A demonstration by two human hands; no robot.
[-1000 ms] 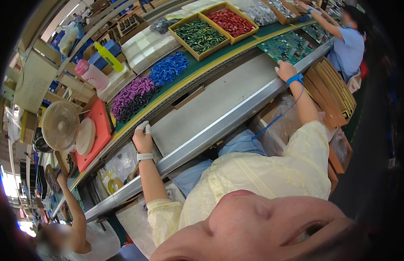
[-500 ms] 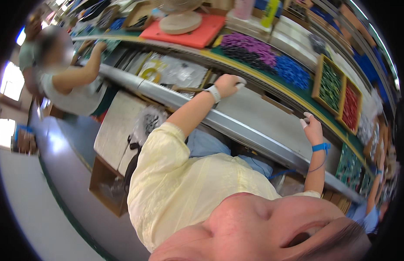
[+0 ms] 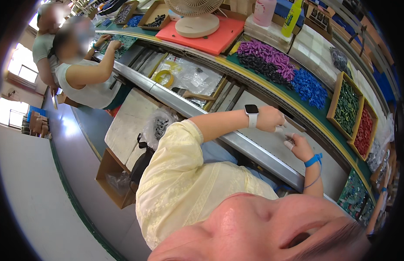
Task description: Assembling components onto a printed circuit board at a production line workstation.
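My left hand (image 3: 270, 119), with a white-banded watch on its wrist, reaches over the grey work surface (image 3: 258, 104). Its fingers are bent and drawn together, with white covers on some fingertips. Close beside it, my right hand (image 3: 302, 148) wears a blue wrist strap (image 3: 313, 159) with a cord. Thumb and fingers there also come close together, white covers on the tips. The two sets of fingertips nearly meet. Whatever either hand may hold is too small to make out.
Beyond the rail lie piles of purple parts (image 3: 265, 54), black parts (image 3: 258, 65) and blue parts (image 3: 309, 88). Boxes hold green parts (image 3: 346, 108) and red parts (image 3: 363, 130). A brush (image 3: 193, 94) and yellow tape (image 3: 164, 78) lie left. A fan (image 3: 196, 25) stands behind; a co-worker (image 3: 86, 76) works far left.
My left hand has moved right and nearer to me, away from the rail, toward my right hand. My right hand has shifted slightly left and nearer, its fingers turning toward the left hand.
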